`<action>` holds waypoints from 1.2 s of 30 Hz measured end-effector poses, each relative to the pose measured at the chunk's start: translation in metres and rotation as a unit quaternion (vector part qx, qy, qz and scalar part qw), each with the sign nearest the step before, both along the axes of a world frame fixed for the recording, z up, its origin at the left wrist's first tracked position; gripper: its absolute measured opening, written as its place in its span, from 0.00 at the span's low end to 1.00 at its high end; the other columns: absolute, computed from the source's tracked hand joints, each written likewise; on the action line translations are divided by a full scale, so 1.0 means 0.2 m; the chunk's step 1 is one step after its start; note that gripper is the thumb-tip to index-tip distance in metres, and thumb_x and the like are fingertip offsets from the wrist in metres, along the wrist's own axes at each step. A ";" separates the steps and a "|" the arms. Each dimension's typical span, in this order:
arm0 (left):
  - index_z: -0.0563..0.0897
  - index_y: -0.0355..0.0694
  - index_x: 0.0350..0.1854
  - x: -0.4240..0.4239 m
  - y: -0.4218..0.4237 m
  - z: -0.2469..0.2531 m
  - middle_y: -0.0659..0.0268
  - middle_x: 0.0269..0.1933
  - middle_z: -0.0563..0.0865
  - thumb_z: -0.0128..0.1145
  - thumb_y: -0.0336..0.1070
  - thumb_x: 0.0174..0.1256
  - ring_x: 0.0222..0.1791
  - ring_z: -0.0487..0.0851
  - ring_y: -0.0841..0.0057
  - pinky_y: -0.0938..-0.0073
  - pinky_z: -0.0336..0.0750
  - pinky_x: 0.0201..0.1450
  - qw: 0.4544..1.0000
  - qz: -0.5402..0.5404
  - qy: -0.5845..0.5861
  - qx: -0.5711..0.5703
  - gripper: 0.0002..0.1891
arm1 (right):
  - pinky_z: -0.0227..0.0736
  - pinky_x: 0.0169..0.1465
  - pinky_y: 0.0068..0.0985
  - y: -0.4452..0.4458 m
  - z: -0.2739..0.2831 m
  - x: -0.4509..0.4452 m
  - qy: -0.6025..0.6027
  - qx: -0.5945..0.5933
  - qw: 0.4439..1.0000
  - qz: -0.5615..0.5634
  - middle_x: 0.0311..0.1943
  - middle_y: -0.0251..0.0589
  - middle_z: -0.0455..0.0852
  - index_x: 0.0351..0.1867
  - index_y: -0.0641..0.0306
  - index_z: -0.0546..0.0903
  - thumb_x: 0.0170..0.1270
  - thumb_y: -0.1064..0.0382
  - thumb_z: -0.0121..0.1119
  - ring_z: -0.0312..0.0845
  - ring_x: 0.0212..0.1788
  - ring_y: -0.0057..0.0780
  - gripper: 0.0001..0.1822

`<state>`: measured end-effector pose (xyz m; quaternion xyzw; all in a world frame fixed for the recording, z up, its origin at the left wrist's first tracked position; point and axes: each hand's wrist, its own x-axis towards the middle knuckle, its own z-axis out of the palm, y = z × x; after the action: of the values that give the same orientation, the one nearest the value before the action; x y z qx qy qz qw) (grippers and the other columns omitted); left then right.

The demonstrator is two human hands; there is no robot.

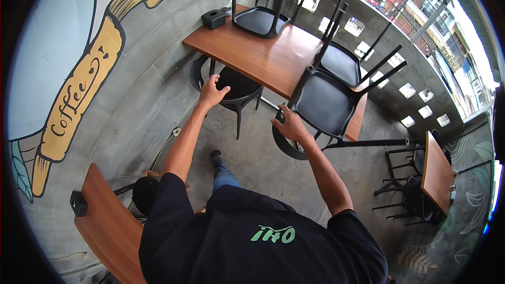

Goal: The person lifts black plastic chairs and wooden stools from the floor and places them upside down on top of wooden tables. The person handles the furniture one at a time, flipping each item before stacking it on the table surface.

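My right hand (292, 124) is at the backrest of an upturned black plastic chair (325, 102), with the dark rim between thumb and fingers. The chair's seat overlaps the right front part of a wooden table (252, 53), and its legs point up and outward; whether it bears fully on the tabletop cannot be told. Thumb and fingers spread, my left hand (213, 91) holds nothing. It appears in front of another black chair (236, 83), which stands upright partly beneath the table.
Two more upturned chairs (260, 21) (339, 63) rest on the tabletop, beside a black tissue box (214, 19). A second wooden table (106, 225) stands close at left. Farther right, black chairs (414, 197) surround another table (438, 175). A painted block wall (150, 47) bounds the left side.
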<state>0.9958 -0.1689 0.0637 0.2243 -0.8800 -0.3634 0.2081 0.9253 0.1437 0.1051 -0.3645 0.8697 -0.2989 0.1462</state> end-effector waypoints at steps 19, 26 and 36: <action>0.71 0.37 0.57 -0.17 -1.65 -0.40 0.50 0.56 0.78 0.66 0.49 0.50 0.57 0.75 0.57 0.62 0.70 0.58 0.971 0.037 -0.234 0.018 0.33 | 0.66 0.61 0.39 -1.74 -0.50 -0.30 -0.027 0.055 0.997 0.039 0.56 0.56 0.72 0.63 0.65 0.64 0.56 0.55 0.60 0.68 0.60 0.51 0.34; 0.71 0.36 0.57 -0.53 -1.75 -0.56 0.50 0.57 0.77 0.66 0.49 0.49 0.58 0.75 0.57 0.62 0.70 0.59 0.960 -0.009 -0.280 0.023 0.34 | 0.67 0.60 0.41 -1.47 -0.80 -0.66 -0.044 0.207 0.942 -0.262 0.56 0.59 0.71 0.53 0.73 0.68 0.54 0.56 0.60 0.67 0.61 0.52 0.29; 0.69 0.34 0.60 -1.13 -1.79 -0.90 0.48 0.61 0.73 0.65 0.47 0.49 0.62 0.71 0.56 0.62 0.68 0.63 0.897 -0.029 -0.438 0.041 0.36 | 0.74 0.50 0.41 -1.23 -1.53 -0.96 -0.222 0.030 0.844 -0.488 0.45 0.58 0.82 0.47 0.69 0.75 0.62 0.58 0.51 0.79 0.48 0.54 0.17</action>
<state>0.7696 -0.5269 -0.1157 0.3437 -0.8724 -0.2703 -0.2186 0.7338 -0.1027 -0.2001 0.1876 0.8881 -0.3785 0.1810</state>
